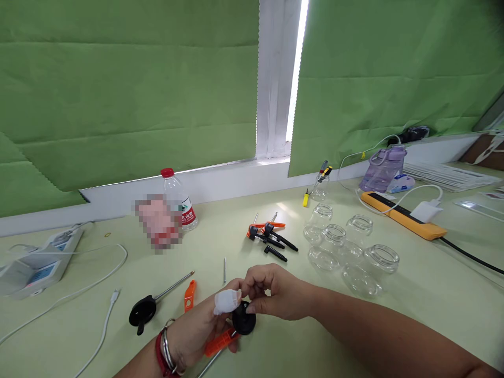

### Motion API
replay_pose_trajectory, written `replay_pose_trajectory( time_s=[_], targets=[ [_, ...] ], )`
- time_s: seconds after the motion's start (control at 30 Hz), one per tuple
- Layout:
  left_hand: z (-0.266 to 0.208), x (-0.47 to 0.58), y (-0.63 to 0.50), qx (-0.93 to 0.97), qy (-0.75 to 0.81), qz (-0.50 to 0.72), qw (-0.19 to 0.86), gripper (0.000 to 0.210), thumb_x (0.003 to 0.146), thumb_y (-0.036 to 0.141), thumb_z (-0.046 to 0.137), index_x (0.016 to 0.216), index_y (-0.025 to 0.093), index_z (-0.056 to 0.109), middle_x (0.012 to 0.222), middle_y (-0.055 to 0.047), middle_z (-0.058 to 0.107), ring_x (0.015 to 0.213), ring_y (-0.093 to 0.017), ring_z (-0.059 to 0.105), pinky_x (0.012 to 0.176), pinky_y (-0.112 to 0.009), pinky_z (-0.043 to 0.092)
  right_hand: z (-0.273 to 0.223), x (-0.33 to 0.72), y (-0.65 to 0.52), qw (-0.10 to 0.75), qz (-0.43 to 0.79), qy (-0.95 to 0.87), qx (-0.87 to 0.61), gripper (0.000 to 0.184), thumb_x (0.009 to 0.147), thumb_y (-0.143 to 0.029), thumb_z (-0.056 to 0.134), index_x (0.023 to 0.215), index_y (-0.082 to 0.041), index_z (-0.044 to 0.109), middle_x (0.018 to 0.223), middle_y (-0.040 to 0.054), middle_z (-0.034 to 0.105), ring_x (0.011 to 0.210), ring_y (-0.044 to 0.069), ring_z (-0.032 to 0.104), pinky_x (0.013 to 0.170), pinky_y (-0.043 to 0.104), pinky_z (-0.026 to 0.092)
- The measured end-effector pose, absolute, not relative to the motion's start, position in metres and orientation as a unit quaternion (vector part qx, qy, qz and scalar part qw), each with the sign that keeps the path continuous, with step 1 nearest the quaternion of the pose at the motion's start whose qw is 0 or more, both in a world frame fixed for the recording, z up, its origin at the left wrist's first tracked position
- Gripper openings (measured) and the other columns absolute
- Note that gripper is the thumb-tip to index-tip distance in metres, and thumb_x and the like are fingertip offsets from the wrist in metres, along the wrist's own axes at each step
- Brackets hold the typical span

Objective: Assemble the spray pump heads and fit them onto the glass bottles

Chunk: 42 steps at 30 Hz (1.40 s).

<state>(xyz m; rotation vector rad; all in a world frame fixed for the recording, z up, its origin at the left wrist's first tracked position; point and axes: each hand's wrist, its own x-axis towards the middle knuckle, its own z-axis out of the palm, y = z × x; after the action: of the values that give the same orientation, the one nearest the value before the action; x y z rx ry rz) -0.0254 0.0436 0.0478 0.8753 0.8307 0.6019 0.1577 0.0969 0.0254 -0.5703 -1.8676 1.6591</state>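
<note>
My left hand (207,323), with a white wrap on one finger, is closed around a small black round lid (244,324). A metal rod (210,364) comes out below the lid, and an orange plastic piece (220,342) lies along my fingers. Above the lid, my right hand (271,291) has thumb and fingers pinched together at its top; whatever is between them is hidden. To the left lie a black lid with a metal rod (142,311) and a loose orange part (190,295). A thin metal pin (224,270) rests just beyond my hands.
Black and orange handle parts (271,231) lie in a pile ahead. Several clear glass jars (334,241) stand to the right, before an orange power strip (405,215). A red-capped bottle (177,194), a white cable (104,320) and a white socket box (51,262) are left.
</note>
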Motion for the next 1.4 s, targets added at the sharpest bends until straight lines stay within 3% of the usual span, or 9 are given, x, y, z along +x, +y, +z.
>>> replay_pose_trajectory(
  time_s=[0.1,0.17,0.27,0.4,0.6,0.77,1.0,1.17,1.4],
  targets=[
    [0.058,-0.028,0.037,0.439,0.399,0.326,0.736,0.054,0.074,0.057,0.053,0.116,0.023,0.048,0.088,-0.005,0.053,0.073,-0.018,0.052,0.064,-0.032,0.045,0.036,0.161,0.090,0.292,0.642,-0.654,-0.273,0.029,0.071,-0.040,0.070,0.074,-0.015,0.056,0.057,-0.0054,0.047,0.048,0.004,0.036,0.045,0.017,0.030],
    [0.063,-0.029,0.031,0.507,0.409,0.367,0.664,0.062,0.076,0.056,0.053,0.127,0.025,0.037,0.109,-0.010,0.053,0.089,-0.023,0.053,0.079,-0.038,0.045,0.044,0.163,0.083,0.265,0.664,-0.646,-0.268,0.037,0.078,-0.050,0.061,0.072,-0.013,0.058,0.055,-0.0031,0.050,0.044,0.004,0.036,0.041,0.017,0.028],
    [0.060,-0.029,0.022,0.643,0.429,0.410,0.483,0.093,0.062,0.046,0.073,0.137,0.029,0.020,0.143,-0.011,0.023,0.123,-0.032,0.035,0.102,-0.043,0.033,0.052,0.163,0.072,0.188,0.728,-0.626,-0.207,0.049,0.081,-0.058,0.052,0.078,-0.010,0.064,0.062,0.0021,0.057,0.047,0.006,0.047,0.046,0.019,0.037],
    [0.046,-0.020,0.021,0.704,0.502,0.416,0.284,0.121,0.049,0.030,0.084,0.139,0.033,0.002,0.147,-0.010,0.011,0.135,-0.033,0.020,0.111,-0.045,0.021,0.045,0.158,0.066,0.173,0.766,-0.583,-0.208,0.047,0.074,-0.055,0.063,0.081,-0.009,0.065,0.058,0.0002,0.054,0.050,0.007,0.048,0.050,0.020,0.038],
    [0.032,-0.020,0.040,0.728,0.514,0.427,0.151,0.113,0.061,0.031,0.078,0.140,0.031,-0.003,0.152,-0.011,0.000,0.139,-0.034,0.009,0.111,-0.050,0.022,0.022,0.155,0.094,0.220,0.639,-0.670,-0.306,0.034,0.081,-0.046,0.058,0.075,-0.013,0.061,0.058,-0.0029,0.047,0.049,0.006,0.036,0.047,0.020,0.029],
    [0.028,-0.025,0.046,0.711,0.605,0.306,0.187,0.089,0.078,0.035,0.058,0.144,0.026,0.000,0.154,-0.012,0.005,0.140,-0.033,0.010,0.106,-0.051,0.028,0.011,0.161,0.132,0.276,0.411,-0.767,-0.408,0.031,0.089,-0.034,0.044,0.065,-0.016,0.052,0.057,-0.0030,0.043,0.052,0.009,0.035,0.051,0.022,0.029],
    [0.029,-0.020,0.044,0.733,0.618,0.125,0.257,0.078,0.073,0.034,0.057,0.142,0.014,0.026,0.149,-0.015,0.028,0.138,-0.030,0.020,0.111,-0.049,0.020,0.001,0.163,0.151,0.208,0.197,-0.836,-0.468,0.028,0.092,-0.028,0.040,0.071,-0.017,0.055,0.070,0.0042,0.060,0.067,0.016,0.053,0.062,0.026,0.033],
    [0.033,-0.018,0.041,0.734,0.613,0.082,0.279,0.079,0.071,0.034,0.056,0.142,0.011,0.028,0.150,-0.015,0.024,0.140,-0.028,0.015,0.113,-0.048,0.016,-0.004,0.160,0.154,0.142,0.144,-0.836,-0.510,0.029,0.093,-0.031,0.039,0.078,-0.015,0.057,0.083,0.0080,0.066,0.081,0.020,0.061,0.066,0.026,0.034],
    [0.037,-0.017,0.034,0.751,0.596,0.031,0.281,0.080,0.072,0.032,0.054,0.143,0.010,0.026,0.152,-0.017,0.018,0.141,-0.028,0.009,0.113,-0.049,0.013,-0.002,0.157,0.151,0.146,0.120,-0.816,-0.546,0.020,0.093,-0.030,0.040,0.096,-0.016,0.055,0.087,0.0085,0.067,0.083,0.021,0.063,0.064,0.027,0.034]
  ],
)
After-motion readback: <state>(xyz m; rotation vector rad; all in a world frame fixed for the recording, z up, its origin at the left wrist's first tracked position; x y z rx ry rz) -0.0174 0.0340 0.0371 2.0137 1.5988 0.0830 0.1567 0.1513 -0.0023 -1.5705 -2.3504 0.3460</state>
